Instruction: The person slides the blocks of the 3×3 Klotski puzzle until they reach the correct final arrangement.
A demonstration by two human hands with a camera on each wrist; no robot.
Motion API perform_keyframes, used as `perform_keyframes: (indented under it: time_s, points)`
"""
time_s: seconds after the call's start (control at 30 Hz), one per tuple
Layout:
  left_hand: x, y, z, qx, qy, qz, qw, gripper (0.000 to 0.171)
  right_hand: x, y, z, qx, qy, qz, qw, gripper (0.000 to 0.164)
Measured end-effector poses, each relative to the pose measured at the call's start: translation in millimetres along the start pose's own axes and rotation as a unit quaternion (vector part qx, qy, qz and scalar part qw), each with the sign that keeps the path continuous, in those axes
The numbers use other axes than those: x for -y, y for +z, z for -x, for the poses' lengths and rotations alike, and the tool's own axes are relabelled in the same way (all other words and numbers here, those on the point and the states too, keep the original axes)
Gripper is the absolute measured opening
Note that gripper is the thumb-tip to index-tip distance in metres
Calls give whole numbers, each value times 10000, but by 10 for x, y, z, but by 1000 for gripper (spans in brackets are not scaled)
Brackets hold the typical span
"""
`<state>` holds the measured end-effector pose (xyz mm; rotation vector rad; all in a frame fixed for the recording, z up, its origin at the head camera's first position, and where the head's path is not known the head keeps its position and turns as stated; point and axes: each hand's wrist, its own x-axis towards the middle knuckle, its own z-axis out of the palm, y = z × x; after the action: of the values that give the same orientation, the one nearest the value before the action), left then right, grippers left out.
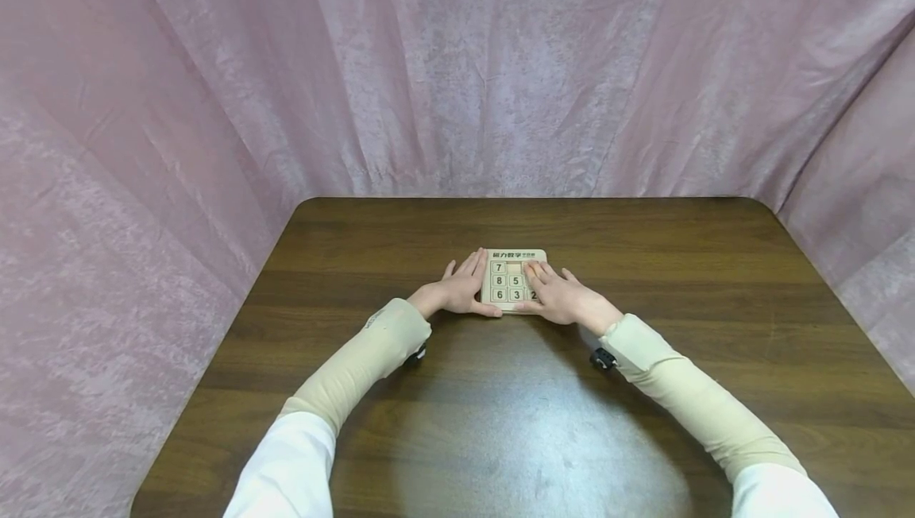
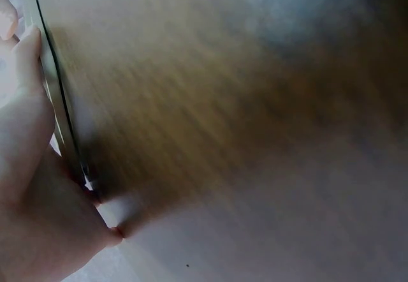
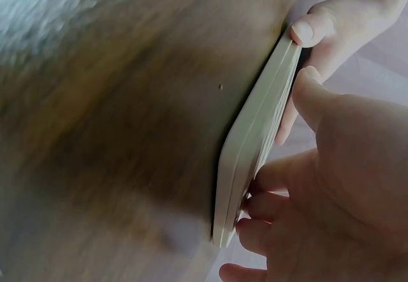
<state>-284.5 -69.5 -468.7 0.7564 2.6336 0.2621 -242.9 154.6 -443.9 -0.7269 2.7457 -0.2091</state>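
A pale sliding number puzzle [image 1: 509, 306] lies flat on the table, with dark print along its far edge. Number tiles 7, 8, 5 [image 1: 515, 281], 6, 3 and 2 show; a vacant slot [image 1: 515, 268] is right of the 7. My left hand [image 1: 463, 289] lies along its left side with extended fingers, thumb at the near left corner. My right hand [image 1: 561, 295] reaches over the right side, fingertips on the upper right tiles, hiding them, and thumb by the near edge. In the right wrist view the puzzle's side [image 3: 245, 141] shows beneath my right fingers.
The brown wooden table [image 1: 357, 240] has rounded far corners. Pink curtains [image 1: 500, 89] hang behind it and at both sides. A small black device [image 1: 604, 358] sits under my right wrist, another [image 1: 415, 356] under the left. Light glares off the near tabletop.
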Motion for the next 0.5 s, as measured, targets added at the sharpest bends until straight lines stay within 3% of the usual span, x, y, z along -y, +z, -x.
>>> perform_keyframes:
  time_s: [0.5]
  points:
    - [-5, -12, 3, 62, 60, -17, 10000, 119, 101, 15, -62, -14, 82, 95, 9999, 84]
